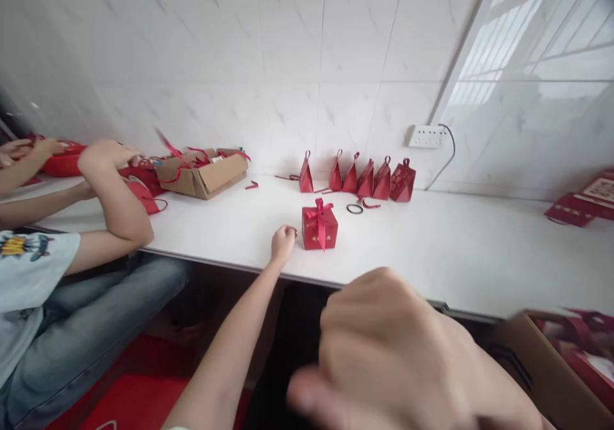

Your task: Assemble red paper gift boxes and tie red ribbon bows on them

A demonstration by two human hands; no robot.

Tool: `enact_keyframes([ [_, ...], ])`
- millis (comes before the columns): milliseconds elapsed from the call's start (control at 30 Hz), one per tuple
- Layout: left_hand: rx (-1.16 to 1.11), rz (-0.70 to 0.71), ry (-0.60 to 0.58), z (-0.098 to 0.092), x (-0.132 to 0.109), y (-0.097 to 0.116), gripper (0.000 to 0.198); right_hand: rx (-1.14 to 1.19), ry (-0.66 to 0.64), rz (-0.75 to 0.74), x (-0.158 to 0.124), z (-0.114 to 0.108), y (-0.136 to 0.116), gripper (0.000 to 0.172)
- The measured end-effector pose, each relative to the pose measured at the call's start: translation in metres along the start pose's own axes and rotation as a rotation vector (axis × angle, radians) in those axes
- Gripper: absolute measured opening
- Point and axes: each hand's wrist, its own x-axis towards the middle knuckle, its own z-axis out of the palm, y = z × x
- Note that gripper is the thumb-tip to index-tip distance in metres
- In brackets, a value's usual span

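A small red gift box with a pink-red ribbon bow on top stands on the white table. Just left of it, my left hand rests on the tabletop with its fingers curled in, apart from the box; nothing shows in it. My right hand is large and blurred close to the camera, in front of the table edge. Its back faces me and the thumb points left. Its fingertips are hidden, so I cannot see whether it holds anything.
Several red peaked boxes line the wall, near a black ring and ribbon scraps. A cardboard box with red ribbons stands left, beside a co-worker's arm. Another carton is at lower right, and a power strip is on the wall.
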Motion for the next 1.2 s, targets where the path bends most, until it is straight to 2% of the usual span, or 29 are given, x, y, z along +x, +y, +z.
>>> enact_keyframes([
  [67, 0.023, 0.001, -0.011, 0.001, -0.002, 0.002, 0.020, -0.004, 0.031, 0.134, 0.015, 0.006, 0.046, 0.033],
  [133, 0.040, 0.005, -0.025, 0.003, -0.002, 0.003, 0.023, -0.041, 0.104, 0.396, 0.027, 0.013, 0.103, 0.033],
  [200, 0.050, 0.003, -0.038, 0.005, -0.001, 0.004, 0.027, -0.042, 0.096, 0.612, 0.035, 0.022, 0.160, 0.026],
  [233, 0.054, -0.003, -0.041, 0.005, -0.001, 0.005, 0.028, -0.040, 0.099, 0.632, 0.038, 0.028, 0.185, 0.017],
  [300, 0.058, -0.025, -0.041, 0.006, -0.001, 0.006, 0.029, -0.008, 0.071, 0.655, 0.043, 0.040, 0.223, 0.012],
  [400, 0.042, -0.054, -0.022, 0.005, -0.003, 0.006, 0.029, 0.059, 0.021, 0.698, 0.049, 0.059, 0.253, 0.021],
  [467, 0.009, -0.069, 0.000, 0.004, -0.005, 0.007, 0.030, 0.094, 0.000, 0.741, 0.051, 0.069, 0.261, 0.022],
  [567, -0.077, -0.083, 0.034, 0.002, -0.009, 0.006, 0.034, 0.106, 0.025, 0.791, 0.049, 0.080, 0.261, 0.015],
  [733, -0.238, -0.103, 0.052, -0.002, -0.018, 0.005, 0.036, 0.100, 0.212, 0.822, 0.035, 0.086, 0.246, 0.023],
  [867, -0.287, -0.098, -0.001, -0.008, -0.020, 0.017, 0.034, 0.159, 0.365, 0.766, 0.030, 0.082, 0.233, 0.018],
  [1000, -0.307, -0.054, -0.070, -0.012, -0.008, 0.044, 0.042, 0.217, 0.472, 0.765, 0.027, 0.077, 0.227, 0.013],
  [1100, -0.306, -0.045, -0.148, -0.010, 0.002, 0.061, 0.045, 0.256, 0.495, 0.829, 0.024, 0.075, 0.226, 0.019],
  [1200, -0.304, -0.061, -0.209, -0.001, 0.005, 0.066, 0.048, 0.312, 0.483, 0.899, 0.019, 0.076, 0.227, 0.025],
])
